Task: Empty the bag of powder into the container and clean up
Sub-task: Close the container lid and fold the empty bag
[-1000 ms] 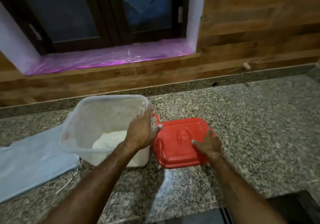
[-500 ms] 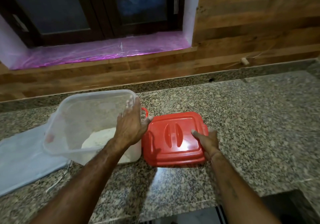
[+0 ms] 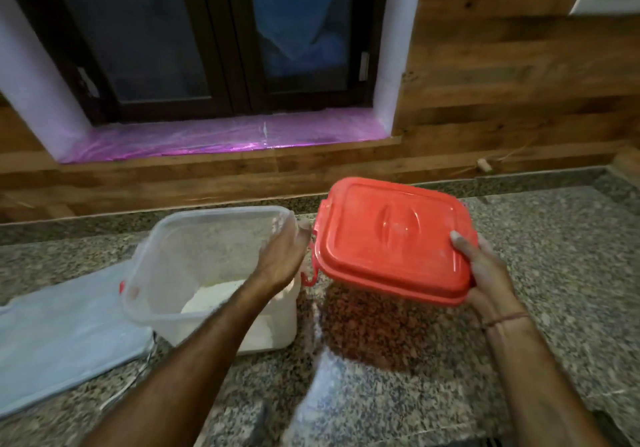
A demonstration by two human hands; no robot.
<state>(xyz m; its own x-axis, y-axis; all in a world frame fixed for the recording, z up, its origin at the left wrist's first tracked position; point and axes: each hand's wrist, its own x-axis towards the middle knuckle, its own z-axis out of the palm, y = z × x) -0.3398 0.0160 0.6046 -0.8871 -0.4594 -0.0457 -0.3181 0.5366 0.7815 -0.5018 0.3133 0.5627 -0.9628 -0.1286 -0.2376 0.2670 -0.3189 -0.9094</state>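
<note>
Lid (image 3: 391, 235) edge gripped by right hand (image 3: 485, 273), countertop (image 3: 536, 256) beneath

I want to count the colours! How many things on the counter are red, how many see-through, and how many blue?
Red: 1, the red plastic lid, held above the counter
See-through: 1, the clear plastic container with white powder
Blue: 1, the flat pale blue bag
Total: 3
</note>
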